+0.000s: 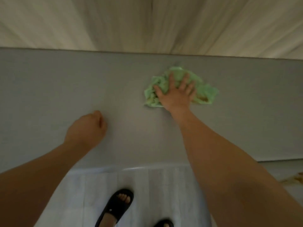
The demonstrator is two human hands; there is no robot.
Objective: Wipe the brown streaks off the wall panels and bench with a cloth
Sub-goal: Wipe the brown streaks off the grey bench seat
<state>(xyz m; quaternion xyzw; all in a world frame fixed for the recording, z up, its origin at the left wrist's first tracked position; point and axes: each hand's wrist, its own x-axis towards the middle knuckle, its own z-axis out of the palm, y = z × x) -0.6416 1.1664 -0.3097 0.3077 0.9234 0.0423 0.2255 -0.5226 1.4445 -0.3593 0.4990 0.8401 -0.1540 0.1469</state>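
A crumpled green cloth (205, 91) lies on the grey bench (49, 89), right of centre, with brown stains near its lower right edge. My right hand (175, 94) presses down on the cloth with fingers spread flat. My left hand (87, 126) rests on the bench further left and nearer the front edge, curled into a fist and holding nothing. The pale wall panels (147, 22) rise behind the bench; the picture is blurred and I see no clear streaks on them.
The bench's front edge (131, 166) runs across the lower part of the view. Below it is a light tiled floor (155, 185) with my feet in black slippers (118, 205). A brown smear (293, 179) marks the floor at the far right.
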